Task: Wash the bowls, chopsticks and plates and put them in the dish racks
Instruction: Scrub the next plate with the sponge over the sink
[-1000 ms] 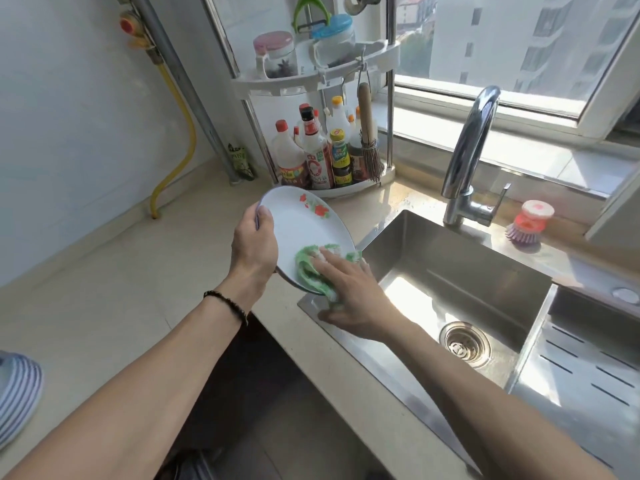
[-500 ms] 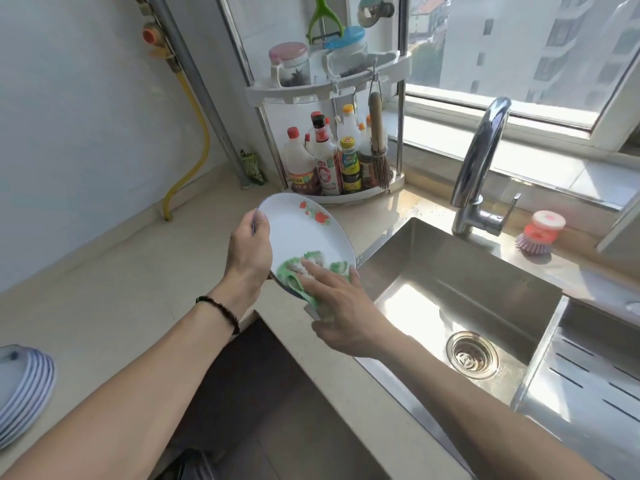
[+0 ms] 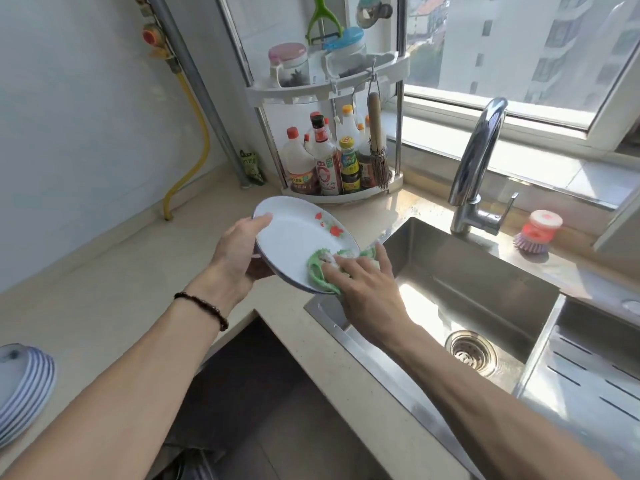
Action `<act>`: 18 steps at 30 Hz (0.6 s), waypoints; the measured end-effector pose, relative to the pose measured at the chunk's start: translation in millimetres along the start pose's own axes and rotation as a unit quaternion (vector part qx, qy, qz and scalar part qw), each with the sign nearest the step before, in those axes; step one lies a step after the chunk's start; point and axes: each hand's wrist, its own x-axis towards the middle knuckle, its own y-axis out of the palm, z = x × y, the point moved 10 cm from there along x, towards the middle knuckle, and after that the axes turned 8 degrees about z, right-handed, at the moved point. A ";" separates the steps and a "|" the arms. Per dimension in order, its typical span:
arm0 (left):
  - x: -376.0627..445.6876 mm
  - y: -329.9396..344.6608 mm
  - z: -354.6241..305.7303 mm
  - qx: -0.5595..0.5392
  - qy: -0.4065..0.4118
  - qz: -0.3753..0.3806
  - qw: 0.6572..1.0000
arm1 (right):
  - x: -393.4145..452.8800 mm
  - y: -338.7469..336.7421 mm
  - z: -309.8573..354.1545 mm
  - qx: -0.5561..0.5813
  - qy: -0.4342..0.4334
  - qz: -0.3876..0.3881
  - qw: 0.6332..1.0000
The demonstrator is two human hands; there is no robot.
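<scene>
Thumb over its rim, my left hand (image 3: pixel 239 252) grips the tilted plate (image 3: pixel 298 237) above the worktop's sink-side edge while my right hand (image 3: pixel 360 282) presses the green cloth (image 3: pixel 317 271) flat-fingered against it.

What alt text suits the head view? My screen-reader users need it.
A left hand holds a tilted white plate beside a steel sink while the right hand presses a green cloth on it. More plates sit stacked at far left.
</scene>
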 end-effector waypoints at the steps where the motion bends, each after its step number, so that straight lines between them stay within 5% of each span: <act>1: -6.2 7.0 0.8 -0.003 0.032 -0.022 0.999 | 6.7 -7.1 5.0 -0.005 0.021 -0.027 0.999; 5: -27.8 23.4 5.6 -0.058 0.150 -0.137 0.977 | 22.4 -18.1 34.8 0.070 0.055 -0.056 0.995; 7: -24.8 10.9 2.7 -0.060 0.156 -0.183 0.969 | 19.9 -7.9 39.0 0.105 0.022 -0.002 0.994; 11: -23.4 6.3 -6.5 0.038 0.162 -0.174 0.971 | 16.2 28.0 3.2 0.101 0.039 0.194 0.975; 15: -19.4 1.5 -12.5 0.048 0.169 -0.179 0.968 | 9.2 29.3 33.0 0.209 -0.007 0.206 0.956; 18: -15.7 6.1 -17.4 0.093 0.171 -0.118 0.974 | 7.3 33.9 9.2 0.158 -0.001 0.226 0.961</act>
